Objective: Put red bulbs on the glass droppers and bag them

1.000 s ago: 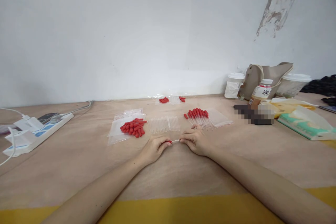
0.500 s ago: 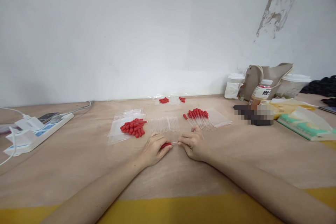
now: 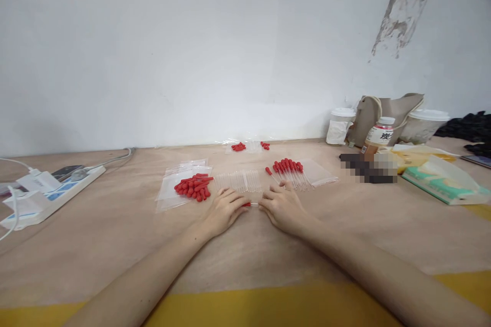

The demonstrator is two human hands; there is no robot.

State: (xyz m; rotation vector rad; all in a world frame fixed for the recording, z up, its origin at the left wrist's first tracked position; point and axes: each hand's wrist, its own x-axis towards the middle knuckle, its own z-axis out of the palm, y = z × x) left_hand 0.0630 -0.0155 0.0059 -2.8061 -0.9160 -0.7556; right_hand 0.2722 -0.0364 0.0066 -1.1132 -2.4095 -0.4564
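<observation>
Tabletop (image 3: pixel 115 255) lies beneath the left hand (image 3: pixel 224 212) and right hand (image 3: pixel 283 209), both pinched nearly closed. From them, bulb-topped tubes (image 3: pixel 288 167) fan at one o'clock, bare tubes (image 3: pixel 240 181) at eleven, loose bulbs (image 3: pixel 192 186) at ten. Between them, the right grips one clear tube (image 3: pixel 254 205), the left a red bulb (image 3: pixel 247 205) at its nine o'clock end.

The red bulbs (image 3: pixel 192 187) look like smooth, dull rubber. The thin tubes (image 3: pixel 245 181) are clear and shiny, glass or plastic, can't tell which. The flat bags (image 3: pixel 165 192) are thin, shiny, see-through plastic. The tabletop (image 3: pixel 126 225) looks matt, like paper. Near its left edge, the power strip (image 3: pixel 87 180) is hard, smooth plastic.
</observation>
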